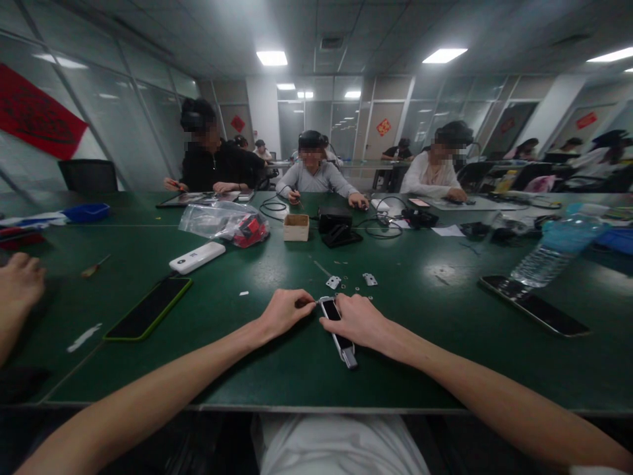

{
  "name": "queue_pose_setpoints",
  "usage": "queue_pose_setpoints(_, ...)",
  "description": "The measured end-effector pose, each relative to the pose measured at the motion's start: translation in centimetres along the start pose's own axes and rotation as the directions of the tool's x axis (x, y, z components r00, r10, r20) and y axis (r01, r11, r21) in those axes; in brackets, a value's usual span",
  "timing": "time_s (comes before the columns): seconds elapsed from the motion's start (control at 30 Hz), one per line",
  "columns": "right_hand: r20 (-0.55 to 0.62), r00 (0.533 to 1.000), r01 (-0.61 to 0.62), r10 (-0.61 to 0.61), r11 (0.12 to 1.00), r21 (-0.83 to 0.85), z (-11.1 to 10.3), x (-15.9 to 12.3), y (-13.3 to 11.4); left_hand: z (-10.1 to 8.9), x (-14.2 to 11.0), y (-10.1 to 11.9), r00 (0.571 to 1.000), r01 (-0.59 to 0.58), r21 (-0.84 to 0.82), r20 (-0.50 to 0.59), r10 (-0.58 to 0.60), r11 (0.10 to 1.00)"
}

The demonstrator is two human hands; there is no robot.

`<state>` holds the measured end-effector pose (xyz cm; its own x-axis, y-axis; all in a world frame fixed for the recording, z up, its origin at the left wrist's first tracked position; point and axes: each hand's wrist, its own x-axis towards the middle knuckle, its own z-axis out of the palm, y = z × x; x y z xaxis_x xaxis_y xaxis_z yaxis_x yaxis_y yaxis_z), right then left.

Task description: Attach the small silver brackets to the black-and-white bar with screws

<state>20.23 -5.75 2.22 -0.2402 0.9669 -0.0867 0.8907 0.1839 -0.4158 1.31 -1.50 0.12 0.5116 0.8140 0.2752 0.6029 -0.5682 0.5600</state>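
My right hand [364,321] grips a slim white-edged device [342,343] with a dark face and a grey block at its near end. Its thumb lies across the dark face, and the device rests on the green table. At the device's far end, my left hand [289,308] has thumb and forefinger pinched together; a small thin bit shows at the tips, too small to name. Just beyond the hands lie two small silvery plates with holes, one to the left [333,282] and another to the right [370,280], among several tiny ring-like parts.
A green-edged phone [149,310] and white power bank [198,258] lie left. A small box [295,228] and plastic bag [217,221] stand farther back. Right, a water bottle [554,247] leans over a dark phone [548,313]. A co-worker's hand [20,284] is at far left.
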Motion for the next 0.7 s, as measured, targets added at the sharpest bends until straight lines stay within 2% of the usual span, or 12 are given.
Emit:
queue_pose_setpoints(0.1, 0.023, 1.0, -0.005, 0.005, 1.0, -0.002, 0.1, 0.0, -0.1, 0.1, 0.1, -0.1, 1.0, -0.009, 0.014, 0.02, 0.009, 1.0)
queue_pose_setpoints(0.27, -0.05, 0.999, 0.014, -0.021, 0.992, -0.128, 0.0, 0.1, 0.1, 0.0, 0.2, -0.2, 0.999, -0.011, 0.031, 0.034, 0.01, 0.999)
queue_pose_setpoints(0.37, -0.05, 0.997, 0.049, -0.053, 0.995, -0.089, -0.8, 0.4, 1.1, -0.2, 0.2, 0.0, 0.999, -0.002, 0.001, 0.04, 0.002, 1.0)
queue_pose_setpoints(0.53, -0.102, 0.976, 0.196, -0.193, 0.98, 0.023, -1.6, 1.3, 3.9, -0.4, 0.2, 0.2, 0.999, 0.027, -0.049, 0.048, -0.024, 0.998)
queue_pose_setpoints(0.63, -0.093, 0.948, 0.306, -0.303, 0.952, 0.018, -1.2, 1.6, 4.9, -0.5, 0.2, 0.3, 0.998, 0.018, -0.03, 0.055, -0.016, 0.999)
queue_pose_setpoints(0.7, -0.106, 0.936, 0.336, -0.334, 0.942, -0.005, -0.8, 1.8, 5.0, -0.4, 0.3, 0.2, 0.999, 0.009, -0.014, 0.049, -0.008, 1.0)
